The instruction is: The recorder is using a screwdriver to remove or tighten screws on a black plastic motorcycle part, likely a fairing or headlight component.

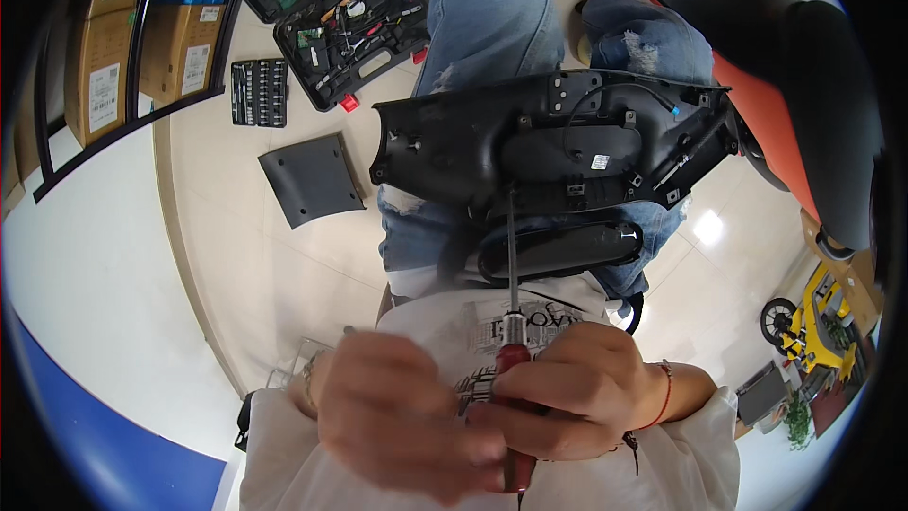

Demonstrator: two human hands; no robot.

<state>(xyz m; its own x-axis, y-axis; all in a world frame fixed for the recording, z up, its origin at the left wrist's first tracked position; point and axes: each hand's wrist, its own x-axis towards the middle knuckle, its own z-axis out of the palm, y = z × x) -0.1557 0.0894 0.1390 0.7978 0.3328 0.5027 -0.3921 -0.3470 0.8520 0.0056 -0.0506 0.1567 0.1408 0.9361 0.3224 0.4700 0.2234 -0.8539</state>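
My right hand (577, 388) is wrapped around the red handle of a screwdriver (513, 270). Its long metal shaft points away from me, and the tip appears against the near edge of a black molded plastic cover (454, 137). That cover lies across my thighs with its inner side up, showing clips, brackets and a thin cable with a blue end. My left hand (392, 416) is beside the lower end of the handle, smeared by motion; its fingers look curled, but whether they grip the handle is not clear. A glossy black elongated part (567, 251) sits between the cover and my body.
On the floor at the far left are an open toolbox (355, 33), a socket set (259, 93) and a dark square panel (312, 180). Shelves with cardboard boxes (102, 76) stand left. A black-and-orange vehicle body (766, 114) rises at right, with a yellow motorcycle model (821, 326) beyond.
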